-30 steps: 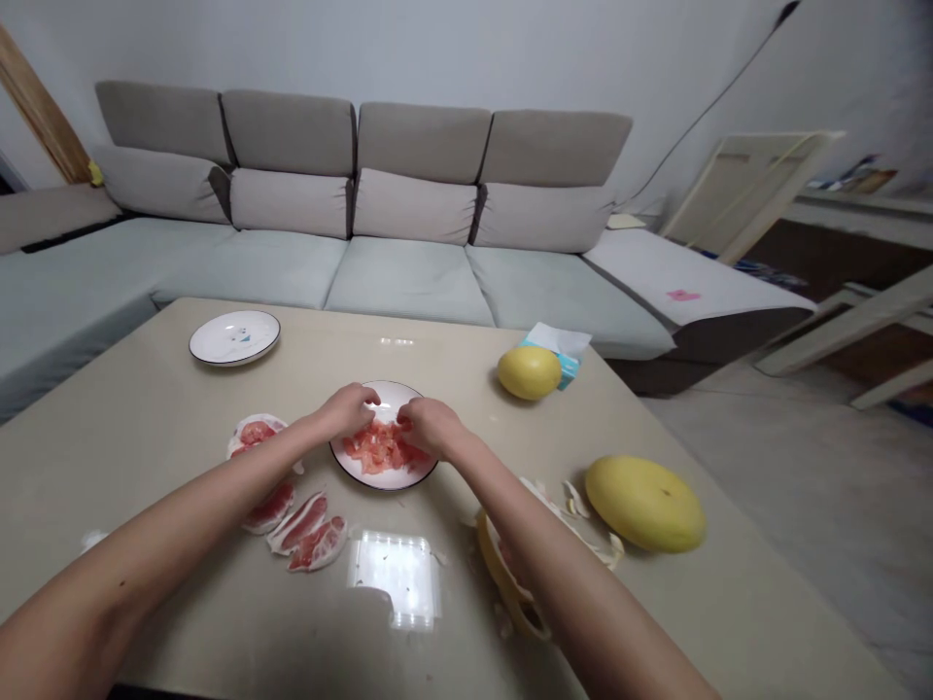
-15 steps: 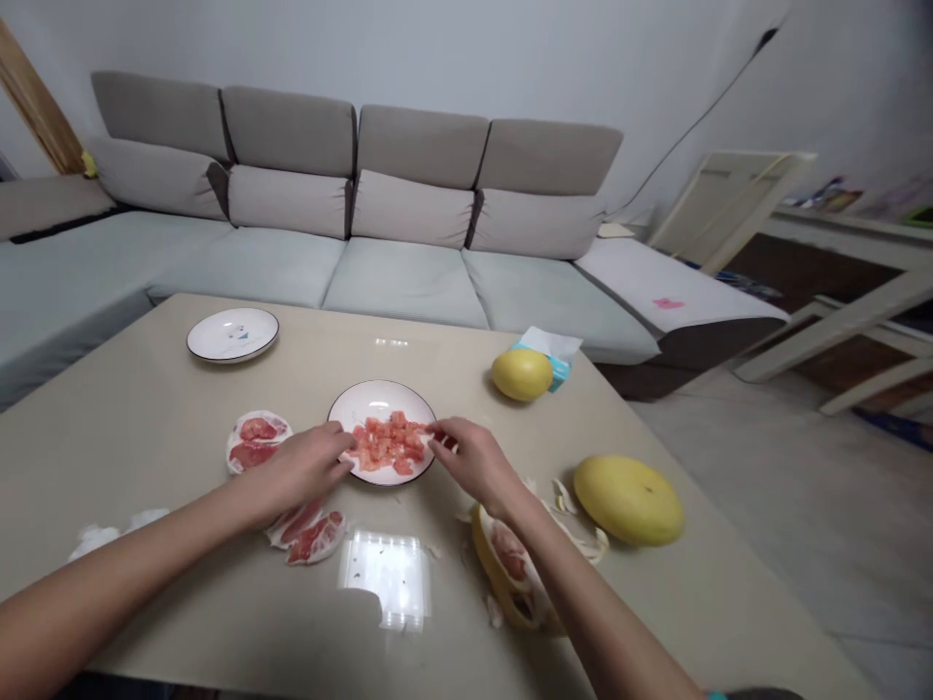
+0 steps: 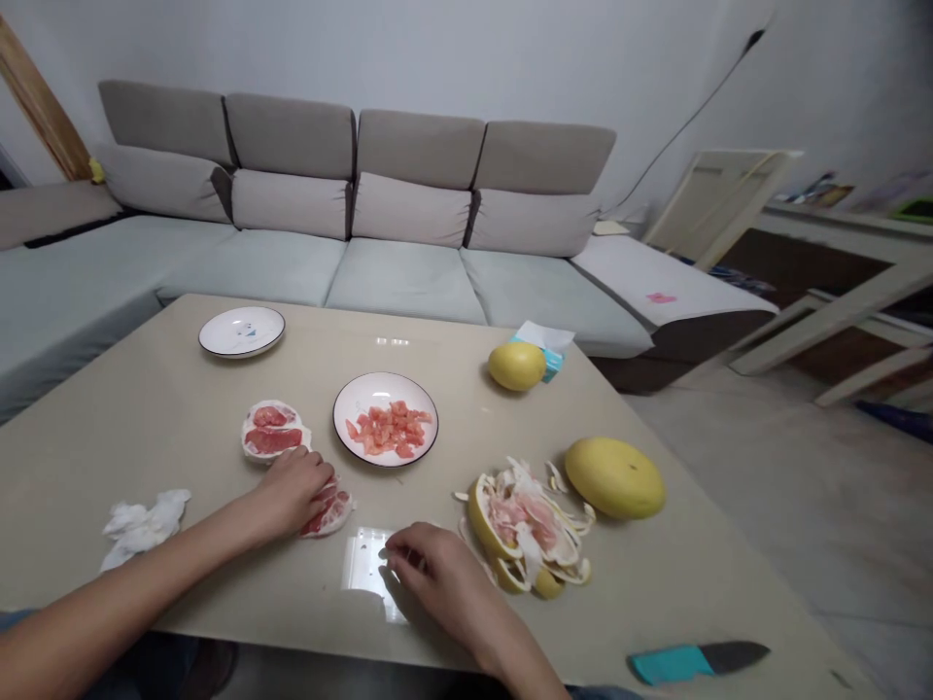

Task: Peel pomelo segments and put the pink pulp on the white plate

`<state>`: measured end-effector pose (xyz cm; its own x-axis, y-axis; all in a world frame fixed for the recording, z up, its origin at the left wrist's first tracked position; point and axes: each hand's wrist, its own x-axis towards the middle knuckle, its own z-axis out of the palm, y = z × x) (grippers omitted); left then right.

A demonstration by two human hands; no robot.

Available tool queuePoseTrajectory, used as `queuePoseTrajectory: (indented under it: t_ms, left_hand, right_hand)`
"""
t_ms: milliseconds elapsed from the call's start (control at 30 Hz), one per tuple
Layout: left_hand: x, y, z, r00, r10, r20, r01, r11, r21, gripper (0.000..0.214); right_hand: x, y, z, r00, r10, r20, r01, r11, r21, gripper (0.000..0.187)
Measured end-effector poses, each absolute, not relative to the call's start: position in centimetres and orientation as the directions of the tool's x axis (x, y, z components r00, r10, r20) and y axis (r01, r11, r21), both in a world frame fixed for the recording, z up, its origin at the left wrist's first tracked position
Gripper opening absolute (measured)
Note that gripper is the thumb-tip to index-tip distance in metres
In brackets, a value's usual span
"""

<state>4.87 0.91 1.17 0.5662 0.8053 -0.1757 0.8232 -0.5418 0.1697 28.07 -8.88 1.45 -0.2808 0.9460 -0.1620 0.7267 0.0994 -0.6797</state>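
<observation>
My left hand (image 3: 295, 491) reaches down onto a peeled red pomelo piece (image 3: 329, 513), fingers curled over its near side and partly hiding it. Just behind that hand lies another pomelo chunk (image 3: 273, 439) with white pith and red flesh. My right hand (image 3: 441, 581) hovers low over the table's front, fingers bent and thumb a little apart, with nothing visible in it. A white plate with a dark rim (image 3: 357, 391) holds small pieces of pomelo flesh (image 3: 394, 430). To the right of my right hand sits a cut pomelo rind (image 3: 485, 515) full of peel scraps.
A whole pomelo (image 3: 616, 476) and a smaller yellow fruit (image 3: 517, 367) stand on the right, the latter before a tissue pack (image 3: 554, 362). A turquoise-handled knife (image 3: 696, 661) lies near the front right edge. Another plate (image 3: 219, 335) and crumpled tissues (image 3: 150, 525) are on the left.
Both hands have left the plate of pomelo pieces. My left hand has come back to the pomelo piece on the table; my right hand has drawn back toward the front edge.
</observation>
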Motion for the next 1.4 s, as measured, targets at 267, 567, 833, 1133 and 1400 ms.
queuePoseTrajectory:
  t_ms: [267,567,833,1133,1400]
  left_hand:
    - [4.6,-1.1,2.4,0.545,0.833,-0.097,0.83,-0.52,0.202,0.027]
    - [7.8,-2.9,-0.1,0.555,0.812,-0.182,0.831,-0.553,0.064,0.044]
    - [7.3,-2.6,1.5,0.572,0.797,-0.194,0.816,-0.529,0.232,0.056]
    - [6.2,-5.4,2.2,0.519,0.713,-0.472,0.027,0.539,0.842,0.037]
    - [6.6,-7.7,-0.7,0.631,0.636,-0.444,-0.171,0.672,0.721,0.037]
  right_hand:
    - [27.6,-9.0,-0.3,-0.313,0.932,-0.183,0.723,0.109,-0.682,0.023]
    - [26.7,-9.5,-2.0,-0.352,0.92,-0.171,0.716,0.148,-0.682,0.023]
    - [27.1,-9.7,-2.4,-0.353,0.924,-0.148,0.675,0.143,-0.724,0.026]
    - [26.4,-10.6,-1.7,-0.247,0.967,-0.061,0.393,0.042,-0.919,0.081]
    - [25.6,-9.9,-0.2,-0.168,0.986,-0.02,0.242,0.021,-0.97,0.018]
